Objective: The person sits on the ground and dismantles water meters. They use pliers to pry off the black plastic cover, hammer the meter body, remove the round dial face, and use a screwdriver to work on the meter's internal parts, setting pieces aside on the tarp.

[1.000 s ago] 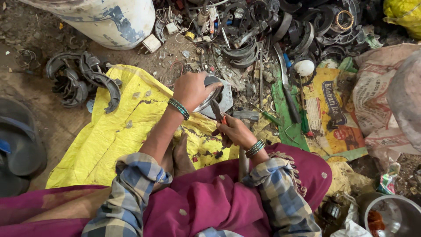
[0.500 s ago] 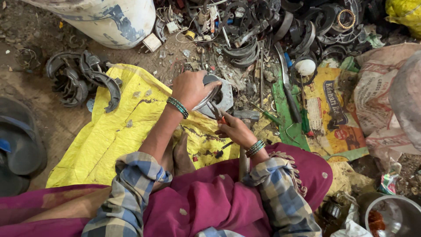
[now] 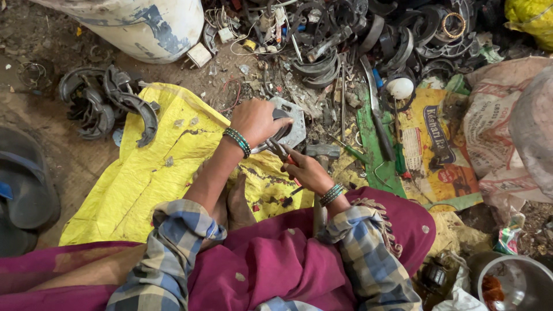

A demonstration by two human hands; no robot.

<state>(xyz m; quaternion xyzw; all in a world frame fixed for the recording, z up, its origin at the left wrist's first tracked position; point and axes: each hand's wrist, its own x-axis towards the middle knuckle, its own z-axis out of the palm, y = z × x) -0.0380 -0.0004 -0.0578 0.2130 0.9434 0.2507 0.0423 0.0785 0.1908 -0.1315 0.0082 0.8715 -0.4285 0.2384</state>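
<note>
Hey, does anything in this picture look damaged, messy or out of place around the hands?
Yes. The yellow sheet under the left hand and right hand is torn and stained, and curved metal parts and wires lie scattered over bare dirt.

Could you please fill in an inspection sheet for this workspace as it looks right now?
Surface: yellow sheet spread on dirt ground.
Job's things: curved metal part in the left hand; pliers in the right hand, jaws at the part.
Clutter: scrap metal pile, hammer, curved shoes.
Hands: both gripping, bangles on each wrist.
Cables: thin loose wires near the scrap.
Surroundings: white drum, printed sacks, steel bowl.
</note>
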